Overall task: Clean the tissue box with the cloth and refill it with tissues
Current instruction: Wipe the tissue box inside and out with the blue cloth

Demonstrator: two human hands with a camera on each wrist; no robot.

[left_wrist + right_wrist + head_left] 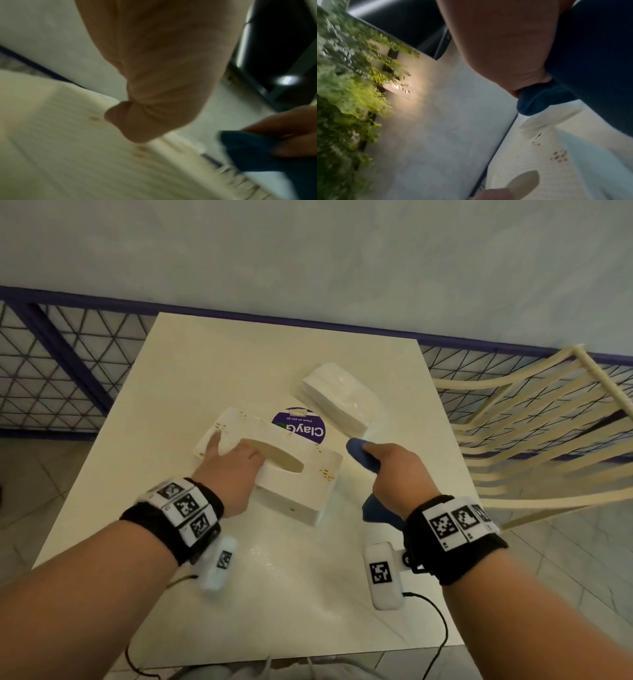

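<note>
The left hand [233, 470] has its fingers hooked into the long hole on top of the tissue box [274, 463], with the thumb lying on the top, so it grips the box. The wrist view of that hand is blurry, and it shows the thumb on the box's edge. The right hand [397, 470] has its fingers curled tight around a blue cloth [359, 455]. One end of the cloth sticks out on the far side of the fist and the other end hangs out near the wrist. The cloth is just right of the box, and I cannot tell if they touch.

The box sits in the middle of a white table [205, 364]. Just behind it lies a purple round sticker [308, 426]. To the far right of the box is a stack of white tissues [339, 395]. A pale chair [534, 426] stands on the right, beside the table.
</note>
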